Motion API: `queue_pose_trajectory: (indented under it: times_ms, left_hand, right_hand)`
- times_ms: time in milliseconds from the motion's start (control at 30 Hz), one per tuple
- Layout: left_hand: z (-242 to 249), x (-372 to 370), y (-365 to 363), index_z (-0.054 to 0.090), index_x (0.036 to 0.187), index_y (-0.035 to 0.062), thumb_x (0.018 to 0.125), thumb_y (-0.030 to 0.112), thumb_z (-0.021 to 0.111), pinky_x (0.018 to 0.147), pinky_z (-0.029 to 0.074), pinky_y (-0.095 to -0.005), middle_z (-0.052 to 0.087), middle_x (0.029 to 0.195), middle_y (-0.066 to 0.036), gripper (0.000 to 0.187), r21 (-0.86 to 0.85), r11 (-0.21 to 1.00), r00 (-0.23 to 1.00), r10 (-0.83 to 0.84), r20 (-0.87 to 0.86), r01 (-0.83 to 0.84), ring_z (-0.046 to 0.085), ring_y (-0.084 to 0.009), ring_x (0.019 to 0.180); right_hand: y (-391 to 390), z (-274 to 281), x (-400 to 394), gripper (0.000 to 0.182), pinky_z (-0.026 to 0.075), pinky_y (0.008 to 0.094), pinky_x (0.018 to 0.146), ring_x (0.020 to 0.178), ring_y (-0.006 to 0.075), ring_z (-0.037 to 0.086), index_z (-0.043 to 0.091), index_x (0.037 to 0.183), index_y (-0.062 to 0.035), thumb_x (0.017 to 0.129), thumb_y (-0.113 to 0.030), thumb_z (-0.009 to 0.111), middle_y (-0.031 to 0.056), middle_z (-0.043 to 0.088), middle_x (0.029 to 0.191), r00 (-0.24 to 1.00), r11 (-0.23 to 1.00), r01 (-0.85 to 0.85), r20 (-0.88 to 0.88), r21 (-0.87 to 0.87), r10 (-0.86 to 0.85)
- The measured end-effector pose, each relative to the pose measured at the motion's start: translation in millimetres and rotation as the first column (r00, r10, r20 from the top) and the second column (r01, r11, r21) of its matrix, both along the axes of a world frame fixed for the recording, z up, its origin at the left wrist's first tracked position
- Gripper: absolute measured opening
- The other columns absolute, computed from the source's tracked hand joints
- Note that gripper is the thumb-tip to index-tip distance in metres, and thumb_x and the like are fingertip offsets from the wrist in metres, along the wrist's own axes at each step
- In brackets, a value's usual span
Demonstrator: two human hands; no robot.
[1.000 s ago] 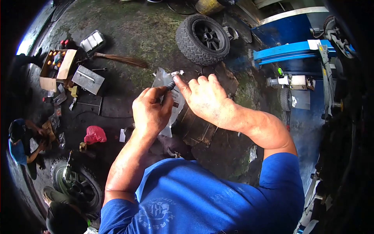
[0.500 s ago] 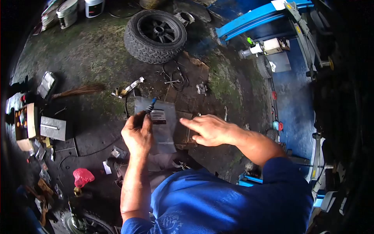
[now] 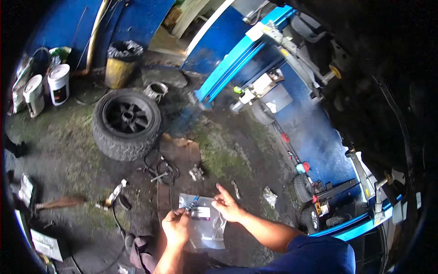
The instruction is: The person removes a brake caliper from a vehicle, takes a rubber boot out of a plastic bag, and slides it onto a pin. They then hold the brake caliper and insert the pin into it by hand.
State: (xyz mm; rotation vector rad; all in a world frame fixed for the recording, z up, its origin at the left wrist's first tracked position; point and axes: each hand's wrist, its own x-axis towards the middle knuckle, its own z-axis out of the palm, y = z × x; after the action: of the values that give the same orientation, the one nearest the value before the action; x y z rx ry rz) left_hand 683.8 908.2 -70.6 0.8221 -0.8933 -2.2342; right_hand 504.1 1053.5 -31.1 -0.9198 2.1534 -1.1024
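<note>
My left hand (image 3: 176,226) is closed on a small dark ribbed rod with a blue tip (image 3: 193,202), which points up and to the right out of the fingers. Behind it lies a clear plastic bag (image 3: 211,239) with a white printed label (image 3: 200,212). My right hand (image 3: 229,209) is over the bag's right edge, its index finger stretched out and its thumb apart, with nothing seen in it. Beyond the bag, a small metal part (image 3: 196,172) rests on flattened cardboard (image 3: 182,155), beside a dark cable (image 3: 168,170).
A large tyre on its wheel (image 3: 127,124) lies on the stained floor ahead. Buckets (image 3: 58,86) and a yellow bin (image 3: 119,68) stand at the back left. A blue lift beam (image 3: 237,59) crosses the right. A broom (image 3: 61,202) lies at left.
The view has tilted up and swung right, bringing the wall and bin into sight. My right hand has come closer to my left hand, which still holds the ribbed rod.
</note>
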Motion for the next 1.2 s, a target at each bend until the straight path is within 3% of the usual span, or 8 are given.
queue_pose_trajectory:
  times_ms: [300, 500, 667, 767, 967, 1033, 1133, 1200]
  left_hand:
    - [-14.0, -91.2, -38.5, 0.065, 0.091, -0.0058, 0.082, 0.0, 0.068, 0.07, 0.048, -0.0231, 0.066, 0.082, -0.006, 0.011, -0.143, 0.981, 0.981, -0.108, 0.161, 0.131, 0.058, -0.0085, 0.074]
    - [-88.7, -163.0, -83.7, 0.063, 0.086, -0.0002, 0.082, -0.001, 0.067, 0.07, 0.045, -0.0232, 0.063, 0.081, -0.003, 0.006, 0.165, 0.983, 0.997, 0.079, 0.026, -0.082, 0.056, -0.0094, 0.073]
    - [-118.2, -221.0, -151.6, 0.063, 0.09, -0.0013, 0.084, 0.003, 0.069, 0.068, 0.044, -0.0235, 0.063, 0.082, -0.002, 0.009, 0.06, 0.982, 0.953, 0.159, 0.258, -0.18, 0.054, -0.0077, 0.071]
    - [-116.8, -253.1, -189.3, 0.065, 0.094, -0.0015, 0.085, 0.004, 0.068, 0.073, 0.045, -0.0243, 0.065, 0.086, -0.002, 0.011, -0.142, 0.982, 0.916, 0.171, 0.362, -0.127, 0.056, -0.0089, 0.077]
    - [-61.3, -312.3, -245.7, 0.066, 0.098, -0.0032, 0.085, 0.006, 0.068, 0.048, 0.045, -0.024, 0.064, 0.078, -0.004, 0.016, -0.32, 0.941, 0.895, 0.234, 0.379, -0.111, 0.054, -0.0079, 0.058]
    - [-42.6, -332.3, -260.4, 0.065, 0.098, -0.0054, 0.084, 0.004, 0.068, 0.061, 0.049, -0.0241, 0.066, 0.081, -0.005, 0.017, -0.423, 0.904, 0.853, 0.269, 0.448, -0.063, 0.058, -0.0093, 0.067]
    - [-36.1, -357.4, -278.1, 0.065, 0.099, -0.0067, 0.084, 0.003, 0.068, 0.073, 0.049, -0.0239, 0.068, 0.086, -0.007, 0.018, -0.493, 0.866, 0.839, 0.328, 0.435, -0.083, 0.06, -0.0103, 0.077]
    - [-29.9, -376.0, -286.7, 0.065, 0.099, -0.0067, 0.083, 0.003, 0.069, 0.074, 0.049, -0.024, 0.068, 0.087, -0.007, 0.019, -0.48, 0.866, 0.832, 0.365, 0.418, -0.139, 0.061, -0.0104, 0.077]
  right_hand:
    - [-38.4, -21.8, -82.8, 0.055, 0.041, 0.0225, 0.067, 0.071, 0.0053, 0.04, 0.035, 0.142, -0.0065, 0.094, -0.014, 0.06, -0.0057, 0.041, 0.08, 0.976, 0.972, 0.204, -0.054, -0.117, -0.212]
    - [-80.9, -64.8, -171.8, 0.054, 0.036, 0.0224, 0.06, 0.065, 0.0051, 0.04, 0.033, 0.142, -0.0056, 0.096, -0.014, 0.058, -0.0043, 0.041, 0.075, 0.993, 0.989, 0.103, 0.065, -0.102, -0.097]
    - [-125.6, -89.3, -270.0, 0.061, 0.046, 0.0321, 0.069, 0.078, 0.0154, 0.053, 0.037, 0.141, -0.0058, 0.092, -0.031, 0.064, 0.0048, 0.055, 0.088, 0.987, 0.986, 0.054, -0.157, 0.156, -0.029]
    - [-144.2, -100.3, -316.1, 0.06, 0.045, 0.0313, 0.062, 0.067, 0.0158, 0.053, 0.038, 0.139, -0.0052, 0.092, -0.033, 0.063, 0.0051, 0.053, 0.075, 0.99, 0.994, 0.098, -0.108, 0.044, -0.093]
    - [-176.8, -106.0, -372.4, 0.062, 0.033, 0.0359, 0.104, 0.123, 0.0214, 0.041, 0.034, 0.142, -0.0057, 0.089, -0.01, 0.064, 0.012, 0.044, 0.137, 0.972, 0.946, 0.226, 0.112, -0.232, -0.205]
    - [-197.3, -104.9, -389.5, 0.062, 0.033, 0.0365, 0.104, 0.126, 0.0223, 0.041, 0.036, 0.142, -0.0076, 0.088, -0.01, 0.065, 0.0117, 0.041, 0.143, 0.975, 0.939, 0.213, 0.112, -0.27, -0.19]
    - [-233.2, -86.7, -426.1, 0.06, 0.043, 0.0312, 0.069, 0.077, 0.0128, 0.05, 0.04, 0.141, -0.0096, 0.088, -0.019, 0.068, 0.0002, 0.054, 0.086, 0.989, 0.97, 0.144, -0.007, -0.195, -0.149]
    - [-269.2, -82.2, -444.2, 0.06, 0.035, 0.0278, 0.056, 0.06, 0.0087, 0.037, 0.04, 0.141, -0.0098, 0.09, -0.024, 0.067, -0.0041, 0.037, 0.068, 0.986, 0.894, 0.095, -0.081, -0.437, -0.144]
